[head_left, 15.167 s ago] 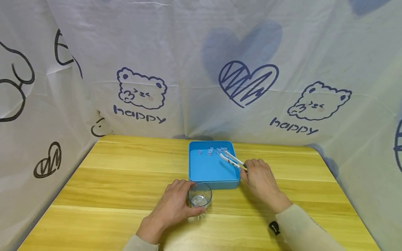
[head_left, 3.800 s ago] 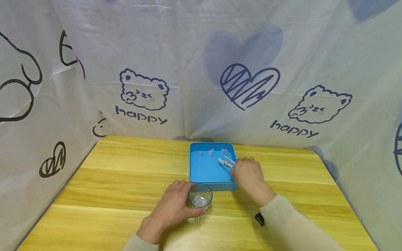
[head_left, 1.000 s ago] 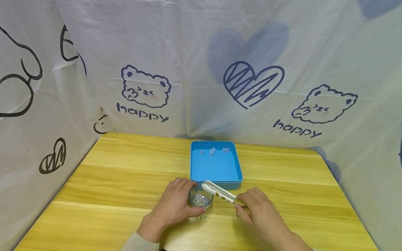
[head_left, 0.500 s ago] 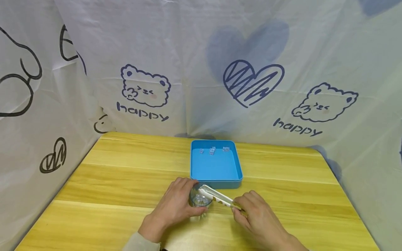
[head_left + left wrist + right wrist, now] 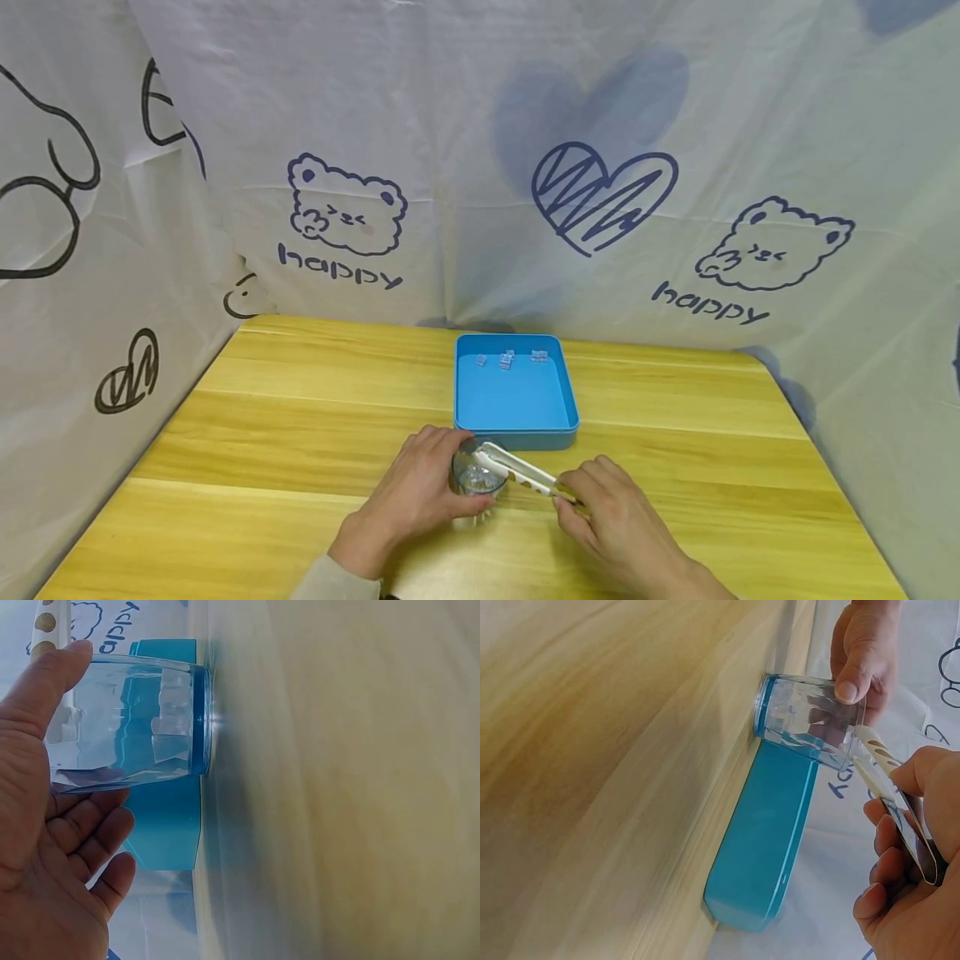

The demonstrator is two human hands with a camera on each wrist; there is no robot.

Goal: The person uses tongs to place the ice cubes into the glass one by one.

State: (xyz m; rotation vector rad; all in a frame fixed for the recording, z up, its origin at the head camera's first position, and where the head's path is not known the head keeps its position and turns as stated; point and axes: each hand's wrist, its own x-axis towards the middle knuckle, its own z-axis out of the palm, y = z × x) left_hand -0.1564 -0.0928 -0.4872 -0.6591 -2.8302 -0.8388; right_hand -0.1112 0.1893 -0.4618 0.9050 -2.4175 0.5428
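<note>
My left hand (image 5: 416, 492) grips a clear drinking glass (image 5: 480, 482) standing upright on the table, thumb and fingers at its rim. Several clear cubes lie in the bottom of the glass, plainest in the left wrist view (image 5: 172, 712). With my right hand (image 5: 618, 517) I hold white-tipped tongs (image 5: 528, 473) by their metal arms, slanting down to the left. The tongs' tips are inside the mouth of the glass; whether they pinch a cube cannot be told. Behind the glass sits a shallow blue box (image 5: 517, 439) with several clear cubes (image 5: 506, 360) toward its back.
The wood-grain table (image 5: 300, 433) spreads out on both sides of the box. White cloth (image 5: 465, 275) with bear and heart drawings hangs behind the table and along its sides.
From over the box, the tongs have come to the glass, their tips dipping lower over the last second. The box holds fewer cubes and the glass more than 15 seconds ago. My left hand stays put.
</note>
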